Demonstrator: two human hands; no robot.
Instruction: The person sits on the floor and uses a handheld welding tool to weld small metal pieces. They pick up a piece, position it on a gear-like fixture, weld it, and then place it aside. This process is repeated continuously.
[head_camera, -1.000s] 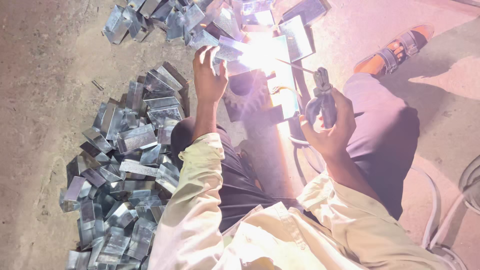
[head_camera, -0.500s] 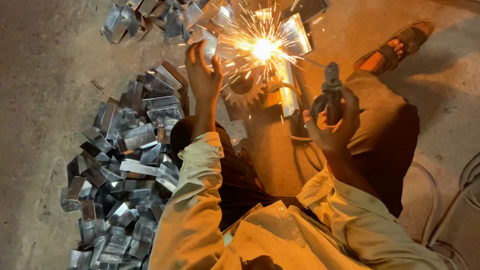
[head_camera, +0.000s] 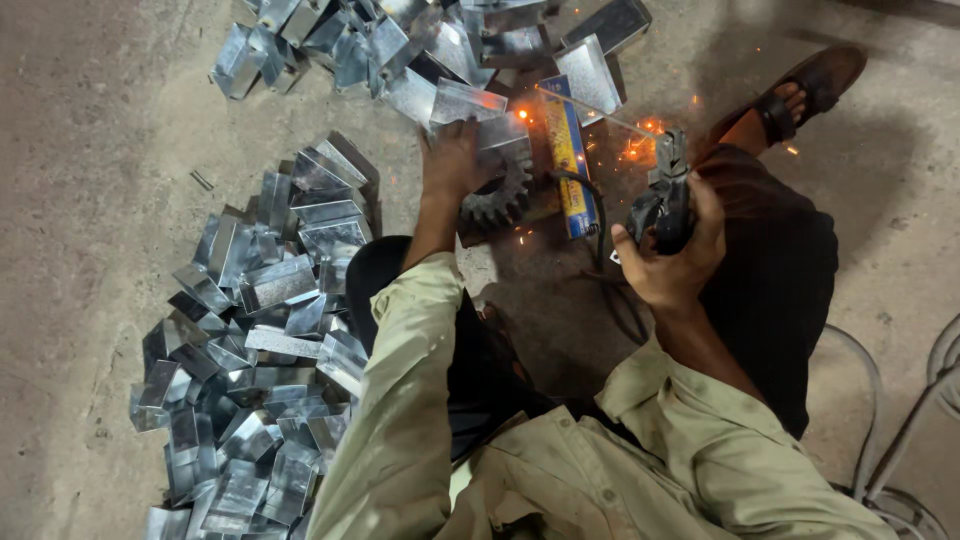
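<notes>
Left hand (head_camera: 452, 160) rests flat, fingers spread, on a shiny sheet-metal box (head_camera: 492, 137) seated on a toothed gear (head_camera: 495, 195) on the floor (head_camera: 90, 200). Right hand (head_camera: 668, 262) has its grip closed around a welding electrode holder (head_camera: 662, 200); orange sparks (head_camera: 640, 150) scatter just beyond. 2 heaps of similar boxes (head_camera: 260, 330) lie nearby.

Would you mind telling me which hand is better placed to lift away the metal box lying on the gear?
Left, probably. The left hand already rests on the metal box, while the right hand is gripping the electrode holder.
</notes>
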